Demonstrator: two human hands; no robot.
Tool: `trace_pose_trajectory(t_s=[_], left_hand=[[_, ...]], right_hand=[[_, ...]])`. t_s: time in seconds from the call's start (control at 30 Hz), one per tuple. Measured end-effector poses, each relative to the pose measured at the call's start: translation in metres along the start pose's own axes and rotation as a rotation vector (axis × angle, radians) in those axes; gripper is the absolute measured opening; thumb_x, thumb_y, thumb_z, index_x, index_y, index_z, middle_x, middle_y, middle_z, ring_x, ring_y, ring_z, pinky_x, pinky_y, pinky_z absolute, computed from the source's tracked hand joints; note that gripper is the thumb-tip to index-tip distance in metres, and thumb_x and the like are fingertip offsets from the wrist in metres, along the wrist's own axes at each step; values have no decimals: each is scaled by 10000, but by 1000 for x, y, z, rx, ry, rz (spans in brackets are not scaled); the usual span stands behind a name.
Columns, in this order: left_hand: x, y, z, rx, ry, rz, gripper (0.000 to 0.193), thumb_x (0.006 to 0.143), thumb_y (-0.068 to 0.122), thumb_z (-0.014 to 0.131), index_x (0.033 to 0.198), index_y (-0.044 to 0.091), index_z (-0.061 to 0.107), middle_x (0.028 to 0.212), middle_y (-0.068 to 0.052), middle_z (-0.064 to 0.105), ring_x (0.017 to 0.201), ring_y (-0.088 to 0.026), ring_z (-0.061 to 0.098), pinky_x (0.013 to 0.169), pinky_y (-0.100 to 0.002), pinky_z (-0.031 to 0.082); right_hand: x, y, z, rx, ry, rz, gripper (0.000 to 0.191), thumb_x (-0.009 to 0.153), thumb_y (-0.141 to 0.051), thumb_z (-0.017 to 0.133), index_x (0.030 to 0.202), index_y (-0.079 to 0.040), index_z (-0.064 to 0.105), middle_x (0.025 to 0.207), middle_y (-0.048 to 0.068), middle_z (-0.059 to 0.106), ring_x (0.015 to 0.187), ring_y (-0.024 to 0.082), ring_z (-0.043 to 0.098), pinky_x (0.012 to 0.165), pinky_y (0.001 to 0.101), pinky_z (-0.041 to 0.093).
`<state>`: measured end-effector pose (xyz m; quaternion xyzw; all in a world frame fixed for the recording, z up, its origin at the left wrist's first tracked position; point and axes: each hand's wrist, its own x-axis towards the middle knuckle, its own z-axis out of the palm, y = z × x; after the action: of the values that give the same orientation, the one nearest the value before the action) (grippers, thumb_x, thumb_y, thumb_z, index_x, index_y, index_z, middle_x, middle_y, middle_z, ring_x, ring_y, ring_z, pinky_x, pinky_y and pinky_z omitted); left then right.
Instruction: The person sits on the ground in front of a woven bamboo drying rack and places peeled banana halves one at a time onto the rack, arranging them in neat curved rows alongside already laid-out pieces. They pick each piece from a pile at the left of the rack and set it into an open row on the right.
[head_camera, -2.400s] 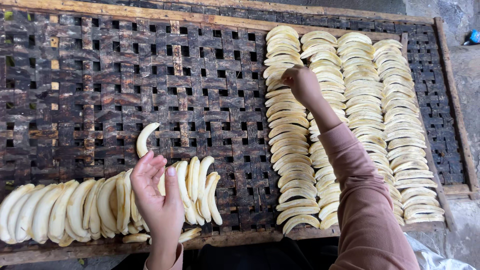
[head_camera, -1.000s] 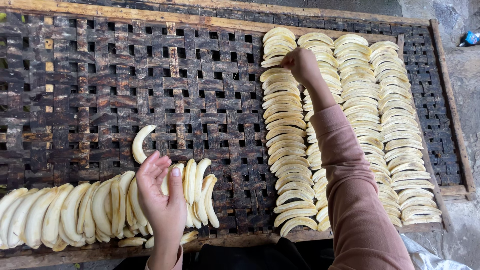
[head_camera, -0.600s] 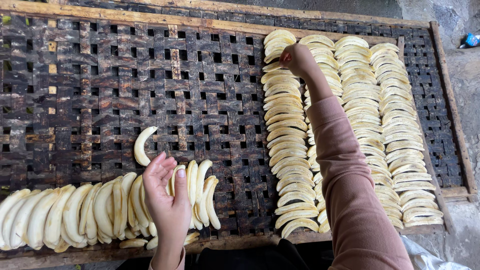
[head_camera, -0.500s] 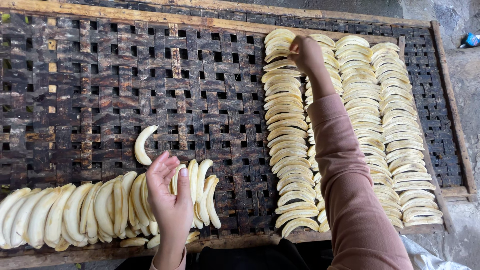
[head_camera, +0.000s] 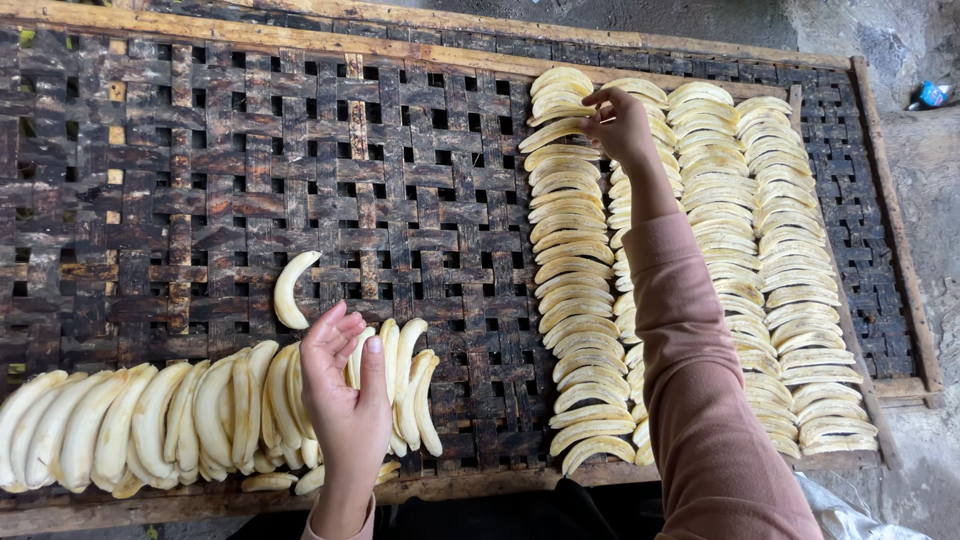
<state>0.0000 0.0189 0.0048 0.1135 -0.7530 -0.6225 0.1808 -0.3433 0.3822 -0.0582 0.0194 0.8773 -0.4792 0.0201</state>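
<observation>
**Peeled bananas laid out on woven drying rack**

Peeled bananas (head_camera: 150, 425) heaped in a loose pile along near edge of woven drying rack (head_camera: 200, 170), at lower left. Left hand (head_camera: 348, 395) resting on that pile, palm up, fingers loosely open, gripping nothing. One stray banana (head_camera: 290, 288) lying apart, just beyond the fingertips. Right hand (head_camera: 618, 125) stretched to far end of rack, fingers pinched narrow at the top of neat rows of bananas (head_camera: 770, 260); held piece, if any, impossible to tell. Pink sleeve (head_camera: 690, 340) crossing over the rows. Blue scrap (head_camera: 932, 94) on ground past far right corner.
</observation>
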Motion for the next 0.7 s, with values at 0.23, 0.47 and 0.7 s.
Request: trace_pose_trajectory(t_s=[0.23, 0.47, 0.7], left_hand=[[0, 1, -1, 21, -11, 11, 418, 1020, 59, 616, 1410, -9, 480, 1261, -155, 614, 1204, -214, 618, 1099, -360, 486], [-7, -6, 11, 119, -81, 32, 432, 1007, 101, 619, 1407, -5, 492, 1284, -185, 636, 1221, -250, 634, 1090, -378, 509], [-30, -28, 44, 644, -365, 396, 483, 998, 233, 613, 1411, 17, 484, 1311, -152, 628, 1228, -283, 614, 1114, -480, 445]], right_hand=[[-14, 19, 2, -326, 95, -206, 226, 809, -61, 862, 1015, -42, 771, 852, 56, 650, 750, 158, 618, 675, 304, 529], [-2, -21, 24, -534, 162, -315, 293, 811, -161, 859, 1079, -97, 759, 1106, 159, 671, 1002, 321, 660, 879, 441, 524], [10, -36, 26, -604, 72, -135, 178, 851, -184, 821, 1003, -123, 750, 1056, 135, 688, 992, 315, 670, 883, 441, 535]])
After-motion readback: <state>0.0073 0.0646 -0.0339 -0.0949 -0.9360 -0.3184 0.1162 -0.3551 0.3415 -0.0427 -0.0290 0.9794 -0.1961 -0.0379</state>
